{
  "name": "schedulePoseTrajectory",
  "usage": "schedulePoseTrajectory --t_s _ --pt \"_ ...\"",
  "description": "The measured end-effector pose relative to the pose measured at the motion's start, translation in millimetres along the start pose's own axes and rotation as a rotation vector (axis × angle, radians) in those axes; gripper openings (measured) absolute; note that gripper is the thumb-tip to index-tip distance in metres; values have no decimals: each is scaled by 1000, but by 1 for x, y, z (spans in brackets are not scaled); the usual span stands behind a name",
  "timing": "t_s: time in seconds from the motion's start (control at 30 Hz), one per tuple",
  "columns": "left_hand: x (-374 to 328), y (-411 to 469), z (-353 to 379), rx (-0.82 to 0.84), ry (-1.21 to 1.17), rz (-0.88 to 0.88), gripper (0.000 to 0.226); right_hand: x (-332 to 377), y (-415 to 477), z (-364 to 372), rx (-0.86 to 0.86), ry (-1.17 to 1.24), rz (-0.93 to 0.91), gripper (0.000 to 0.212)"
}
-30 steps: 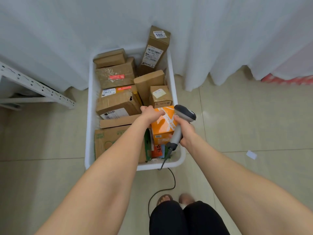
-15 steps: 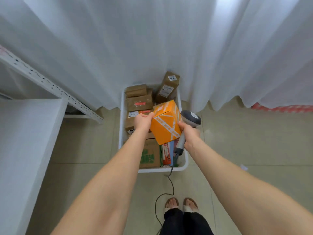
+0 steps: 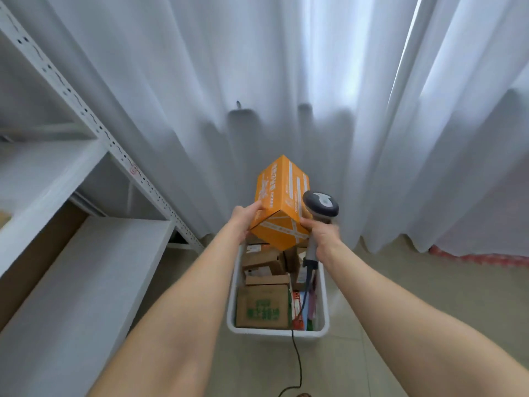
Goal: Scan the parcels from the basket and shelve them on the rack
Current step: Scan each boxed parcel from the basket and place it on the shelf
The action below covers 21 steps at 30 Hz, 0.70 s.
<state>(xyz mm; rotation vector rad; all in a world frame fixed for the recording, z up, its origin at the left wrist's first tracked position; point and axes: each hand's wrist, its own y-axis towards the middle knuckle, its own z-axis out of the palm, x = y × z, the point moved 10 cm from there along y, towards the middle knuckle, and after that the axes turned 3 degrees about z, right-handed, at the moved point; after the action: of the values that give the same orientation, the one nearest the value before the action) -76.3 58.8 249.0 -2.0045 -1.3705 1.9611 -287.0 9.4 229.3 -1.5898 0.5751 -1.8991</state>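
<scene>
orange parcel (image 3: pixel 282 202), held above the basket (image 3: pixel 322 330), is gripped by the left hand (image 3: pixel 246 217) and steadied by the right hand (image 3: pixel 322 234), itself wrapped round the scanner (image 3: pixel 320 204); scanning is judged pending, its label to be turned scannerward.

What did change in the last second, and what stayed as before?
The orange box was lifted out of the white basket and is held above it, tilted. The left hand keeps its grip on the box; the right hand still holds the scanner and touches the box. The other parcels stayed in the basket.
</scene>
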Motion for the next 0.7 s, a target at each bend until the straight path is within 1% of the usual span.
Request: schedulePoseTrajectory --t_s 0.07,0.1,0.2,0.3,0.4,0.5,0.6,0.7 --pt "-15 -23 -1 35 -15 27 71 18 -18 4 38 -25 -54 50" --pt "-21 -36 -1 49 17 44 75 26 -27 5 54 -30 -80 49" --pt "-37 -73 1 69 156 99 72 46 -55 5 102 -53 -134 45" --pt "-43 -102 5 106 175 101 68 59 -78 -1 125 -105 -168 41" --pt "-42 -126 0 116 28 70 63 71 -98 -7 159 -76 -197 37" --pt "-38 -146 -8 120 -122 41 47 79 -117 -11 210 2 -208 41" --pt "-33 -162 -20 106 -262 26 45 82 -133 -16 227 40 -210 48" --pt "-32 -182 -32 114 -352 31 42 77 -146 -19 282 87 -167 49"
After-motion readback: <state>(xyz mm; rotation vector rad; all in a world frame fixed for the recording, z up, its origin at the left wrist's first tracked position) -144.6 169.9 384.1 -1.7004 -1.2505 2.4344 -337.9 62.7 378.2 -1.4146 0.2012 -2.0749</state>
